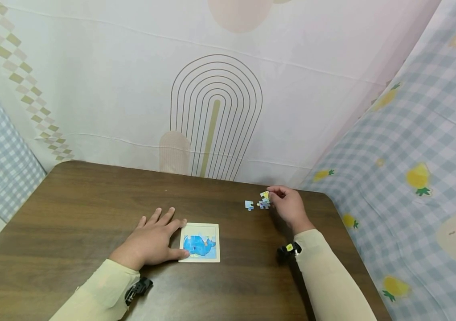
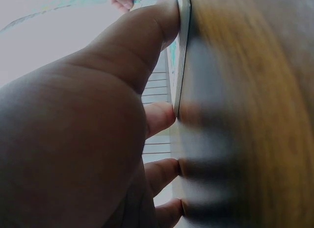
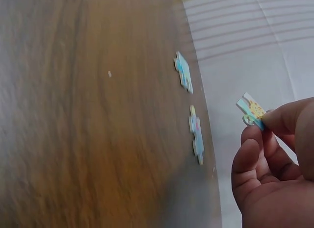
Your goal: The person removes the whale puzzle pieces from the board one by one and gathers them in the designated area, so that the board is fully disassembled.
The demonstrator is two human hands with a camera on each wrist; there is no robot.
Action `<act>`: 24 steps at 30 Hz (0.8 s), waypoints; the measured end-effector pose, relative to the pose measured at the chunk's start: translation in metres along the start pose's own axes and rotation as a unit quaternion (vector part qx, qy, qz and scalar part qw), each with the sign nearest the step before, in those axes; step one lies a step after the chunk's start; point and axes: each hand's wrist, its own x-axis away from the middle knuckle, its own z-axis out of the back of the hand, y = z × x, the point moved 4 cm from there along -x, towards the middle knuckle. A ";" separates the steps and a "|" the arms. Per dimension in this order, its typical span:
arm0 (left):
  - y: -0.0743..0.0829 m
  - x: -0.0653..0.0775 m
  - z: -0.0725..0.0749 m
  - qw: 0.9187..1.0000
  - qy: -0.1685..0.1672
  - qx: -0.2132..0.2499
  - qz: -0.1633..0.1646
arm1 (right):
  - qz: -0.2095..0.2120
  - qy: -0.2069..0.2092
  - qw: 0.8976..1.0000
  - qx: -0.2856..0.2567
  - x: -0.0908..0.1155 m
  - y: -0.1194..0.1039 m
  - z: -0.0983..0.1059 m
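My left hand (image 1: 151, 240) lies spread beside a small framed puzzle (image 1: 217, 243) with a blue whale picture. Its thumb and index finger rest on the frame's left side, and the other fingertips touch the table, as the left wrist view also shows. Over at the right, my right hand (image 1: 289, 207) pinches a jigsaw piece (image 3: 252, 110) with yellow and light-blue print between thumb and index finger, held above the table. Two more pieces lie by it: a light-blue piece (image 1: 248, 204) and a bluish piece with a knob (image 3: 196, 135).
The brown wooden table (image 1: 91, 214) runs back to a pale printed cloth (image 1: 131, 89) hung behind it. A blue checked cloth (image 1: 372, 191) hangs along the right side. Each wrist wears a black camera, such as the right wrist camera (image 1: 285, 254).
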 end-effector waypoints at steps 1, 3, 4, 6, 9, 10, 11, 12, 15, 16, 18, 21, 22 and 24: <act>0.000 0.000 0.000 1.000 0.000 0.000 0.000 | -0.005 0.001 1.000 -0.001 -0.001 0.002 0.001; 0.000 0.000 0.001 1.000 0.001 0.000 -0.002 | -0.017 0.002 1.000 -0.002 -0.003 0.008 0.003; 0.000 0.000 0.001 1.000 0.000 0.000 -0.001 | -0.023 0.003 1.000 -0.001 -0.004 0.011 0.004; 0.000 -0.001 0.001 1.000 -0.001 0.000 0.000 | -0.031 0.004 0.999 0.001 -0.006 0.017 0.006; 0.000 -0.001 0.000 1.000 -0.002 -0.002 0.000 | -0.042 0.007 0.999 0.009 -0.007 0.022 0.009; 0.000 -0.001 0.000 1.000 -0.003 -0.002 0.001 | -0.047 0.009 0.999 0.011 -0.008 0.024 0.011; 0.000 -0.001 0.000 1.000 -0.002 -0.002 0.001 | -0.053 0.009 0.998 0.013 -0.008 0.026 0.012; 0.000 -0.001 0.000 1.000 -0.002 -0.002 0.000 | -0.058 0.010 0.998 0.014 -0.009 0.027 0.013; 0.000 0.000 -0.001 1.000 -0.001 -0.001 0.000 | -0.074 0.013 0.997 0.022 -0.010 0.032 0.016; 0.000 0.000 -0.001 1.000 -0.001 -0.001 0.000 | -0.080 0.015 0.996 0.025 -0.010 0.033 0.017; 0.000 0.000 0.000 1.000 0.000 -0.001 0.000 | -0.088 0.016 0.996 0.031 -0.011 0.035 0.019; 0.001 0.001 0.001 1.000 0.001 -0.001 0.000 | -0.097 0.018 0.994 0.042 -0.013 0.038 0.022; 0.001 0.001 0.001 1.000 0.001 0.000 -0.001 | -0.101 0.019 0.994 0.045 -0.014 0.038 0.022; 0.001 0.001 0.000 1.000 -0.001 0.001 -0.001 | -0.104 0.016 0.993 0.053 -0.015 0.040 0.023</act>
